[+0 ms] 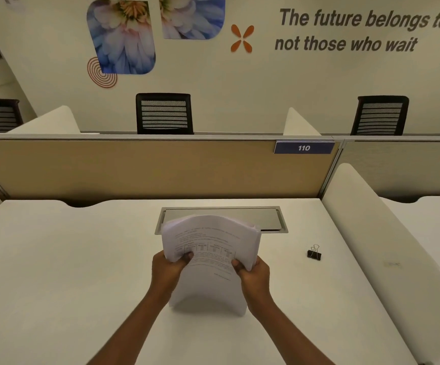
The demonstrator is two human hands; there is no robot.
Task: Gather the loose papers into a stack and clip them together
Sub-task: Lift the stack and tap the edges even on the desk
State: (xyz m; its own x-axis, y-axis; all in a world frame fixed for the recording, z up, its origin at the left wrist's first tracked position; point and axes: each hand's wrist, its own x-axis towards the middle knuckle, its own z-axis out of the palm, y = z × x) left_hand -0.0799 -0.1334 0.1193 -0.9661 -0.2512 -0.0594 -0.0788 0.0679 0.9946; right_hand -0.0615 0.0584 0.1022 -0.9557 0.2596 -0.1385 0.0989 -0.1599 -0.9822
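Observation:
A stack of white printed papers (209, 241) stands upright on its lower edge on the white desk (55, 272), bowed so its top curls away from me. My left hand (167, 270) grips its left side and my right hand (254, 272) grips its right side, thumbs on the front sheet. A black binder clip (314, 252) with silver handles lies on the desk to the right of the papers, apart from both hands.
A grey cable hatch (271, 219) is set into the desk behind the papers. A tan partition (134, 167) with a "110" label closes the far edge, and a white divider (371, 219) bounds the right side. Black chairs stand beyond the partition.

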